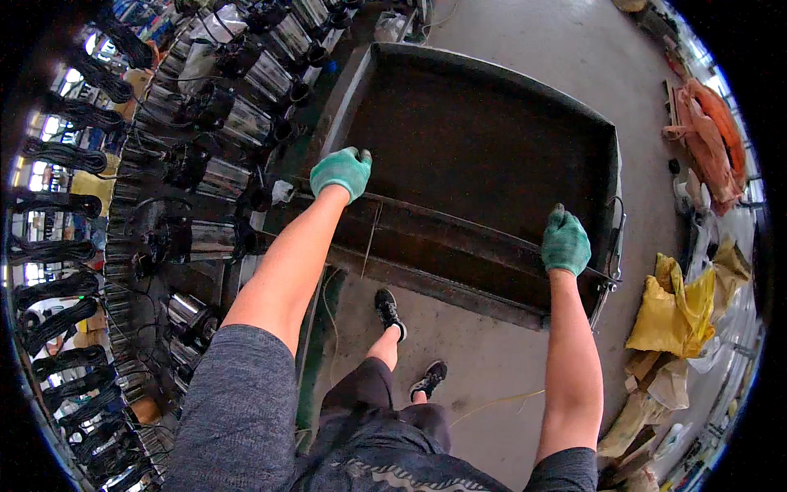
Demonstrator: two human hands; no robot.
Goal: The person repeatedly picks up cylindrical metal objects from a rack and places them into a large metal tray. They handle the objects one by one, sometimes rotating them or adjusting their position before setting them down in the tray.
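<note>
Both gloved hands, left hand (342,170) and right hand (565,242), clench the near rim of the big metal tray (484,148); an uneven pull could swing it into the pumps (246,123).

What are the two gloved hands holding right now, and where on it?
Both hands, left and right, grip the near rim of the metal cart, one toward each end.

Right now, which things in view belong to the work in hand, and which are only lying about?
In hand: large dark metal tray, gripped at its near rim by gloved left hand and gloved right hand.

Lying about: yellow sacks, orange cloth, steel pumps, black cable coils.
</note>
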